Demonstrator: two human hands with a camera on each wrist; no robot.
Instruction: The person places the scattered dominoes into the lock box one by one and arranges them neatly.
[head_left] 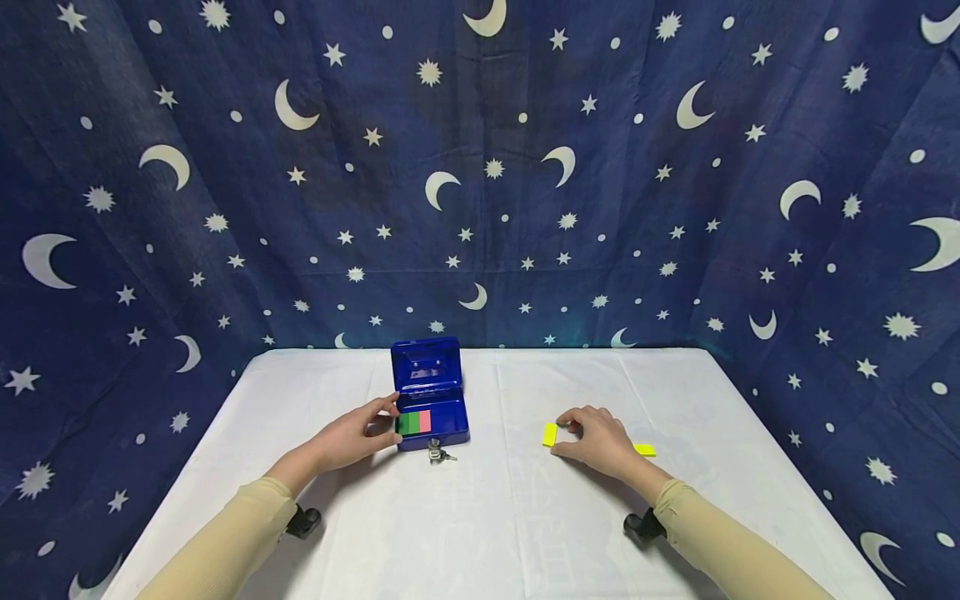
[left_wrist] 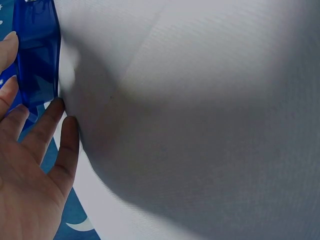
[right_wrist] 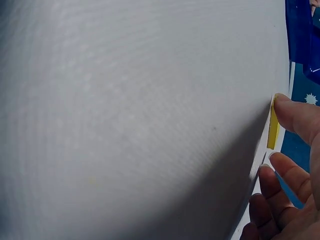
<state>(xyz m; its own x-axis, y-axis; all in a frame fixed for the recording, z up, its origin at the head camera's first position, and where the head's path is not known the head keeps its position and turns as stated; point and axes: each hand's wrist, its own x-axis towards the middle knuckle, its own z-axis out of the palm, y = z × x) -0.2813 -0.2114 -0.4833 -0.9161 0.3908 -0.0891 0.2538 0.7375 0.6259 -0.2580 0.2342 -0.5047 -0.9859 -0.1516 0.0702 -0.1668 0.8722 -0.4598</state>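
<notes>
A blue metal cash box (head_left: 450, 408) stands with its lid (head_left: 427, 364) raised. Inside, along its left side, lie green blocks (head_left: 408, 423) and a pink block (head_left: 425, 421). My left hand (head_left: 352, 433) is at the box's left wall, thumb at the front corner and index finger farther back. To the right, a yellow block (head_left: 550, 434) lies flat on the cloth. My right hand (head_left: 596, 442) spans it with thumb and index finger; in the right wrist view the thumb is at one end and a narrow gap shows before the index fingertip.
Keys (head_left: 442, 455) hang from the lock at the box's front. A second yellow block (head_left: 645, 450) lies just beyond my right wrist, partly hidden. A white cloth (head_left: 495, 525) covers the table, and a dark blue curtain (head_left: 510, 225) with moons and stars surrounds it.
</notes>
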